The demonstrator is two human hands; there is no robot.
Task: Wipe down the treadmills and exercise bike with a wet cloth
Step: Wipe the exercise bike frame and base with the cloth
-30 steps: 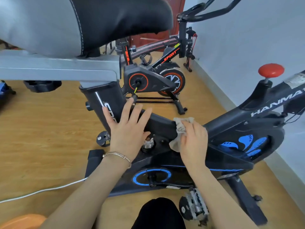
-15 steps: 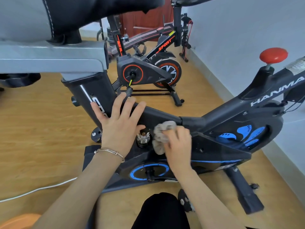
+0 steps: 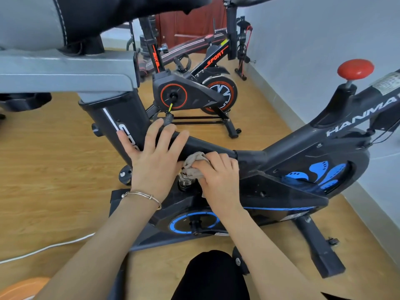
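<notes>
A black exercise bike (image 3: 292,169) with blue trim fills the middle of the view, its grey and black saddle (image 3: 65,20) close overhead at top left. My left hand (image 3: 154,161) rests flat with spread fingers on the bike's sloping frame tube beside the seat post. My right hand (image 3: 218,176) grips a bunched beige cloth (image 3: 193,164) and presses it against the frame just below that tube, next to a metal knob (image 3: 186,182). The two hands nearly touch.
A second bike (image 3: 194,92), black with red trim, stands behind on the wooden floor (image 3: 54,169). A grey wall (image 3: 313,40) runs along the right. A red knob (image 3: 355,69) sticks up at the right. A white cable (image 3: 43,249) crosses the floor at lower left.
My right hand has slid the cloth leftward along the frame, from the middle of the bike up against my left hand. My left hand has kept its place on the tube.
</notes>
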